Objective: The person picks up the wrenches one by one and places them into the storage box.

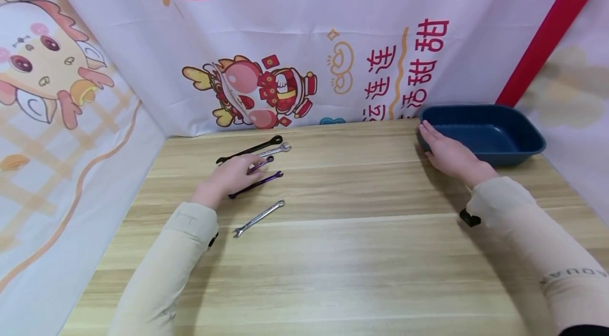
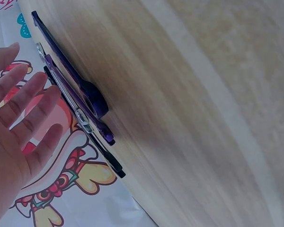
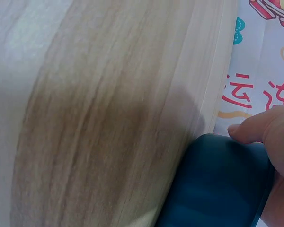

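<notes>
1. A white cloth backdrop [image 1: 304,24] with red and cartoon prints stood behind a pale wood-grain bench [image 1: 357,262], which filled the lower part of the head view.

2. Left of centre on the bench lay a long black wrench [image 1: 249,149], a shiny silver wrench [image 1: 273,151] partly covered by the hand, a short purple metal wrench [image 1: 260,165] and a dark purple metal wrench [image 1: 260,183]. A slim silver double-ended wrench [image 1: 259,218] lay apart, lower in the frame.

3. The person's left grip [image 1: 233,175] was over the upper group; the left wrist view showed its fingers spread, with nothing pinched. Whether a fingertip touched metal could not be told.

4. At the upper right, the right grip [image 1: 452,156] rested on the left end of a dark-blue, rounded rectangular basin [image 1: 504,157], apparently plastic. Its visible fingers touched the rim; whether they pinched the wall could not be told.

5. As to progress, all five wrenches lay on the bench, outside the basin, and none was lifted. The handling therefore seemed at an early stage: the left grip had reached the wrenches, but picking one up was yet to be done.
</notes>
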Motion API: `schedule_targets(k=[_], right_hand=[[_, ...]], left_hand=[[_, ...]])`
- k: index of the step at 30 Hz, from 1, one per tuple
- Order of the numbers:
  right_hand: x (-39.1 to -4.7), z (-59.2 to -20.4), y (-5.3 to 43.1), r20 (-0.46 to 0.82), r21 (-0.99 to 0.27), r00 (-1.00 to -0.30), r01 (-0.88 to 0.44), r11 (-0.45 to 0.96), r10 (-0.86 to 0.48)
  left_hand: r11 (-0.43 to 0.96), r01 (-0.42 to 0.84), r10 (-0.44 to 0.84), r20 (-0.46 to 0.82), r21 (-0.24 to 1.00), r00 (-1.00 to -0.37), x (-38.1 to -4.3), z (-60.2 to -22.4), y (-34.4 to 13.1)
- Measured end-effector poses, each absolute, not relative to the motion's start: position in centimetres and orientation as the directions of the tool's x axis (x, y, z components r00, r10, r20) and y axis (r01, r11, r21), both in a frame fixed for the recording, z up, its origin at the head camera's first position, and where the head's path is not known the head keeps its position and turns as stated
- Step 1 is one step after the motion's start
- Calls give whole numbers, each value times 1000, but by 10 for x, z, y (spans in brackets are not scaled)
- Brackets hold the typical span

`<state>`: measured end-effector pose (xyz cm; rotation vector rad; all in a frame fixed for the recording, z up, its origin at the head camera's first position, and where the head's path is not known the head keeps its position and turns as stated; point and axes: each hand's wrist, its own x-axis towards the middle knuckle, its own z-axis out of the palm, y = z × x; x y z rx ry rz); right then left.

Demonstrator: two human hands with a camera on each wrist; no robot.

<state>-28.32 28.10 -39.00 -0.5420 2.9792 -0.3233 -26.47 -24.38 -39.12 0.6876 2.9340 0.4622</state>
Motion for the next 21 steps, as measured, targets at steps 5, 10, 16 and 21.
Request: schedule_targets(k=[5,10,16,21], right_hand=[[-283,-390,278,-52,-227,-932,-340,913,-360],[-283,-392,276,-32,-220,-931,-348,911,-363],[-281,-392,274,-30,-225,-927,-359,906,-375],[-280,-391,273,-47,-233,-927,-351,907,-371]], left_hand=[[839,439,471,-24,323,-882,-266,-394,-246],[831,450,486,-33,327,-873,-266,-394,-247],[824,443,494,-64,352,-867,-265,-394,-248],[825,437,494,-79,359,-866,-265,-396,-250]])
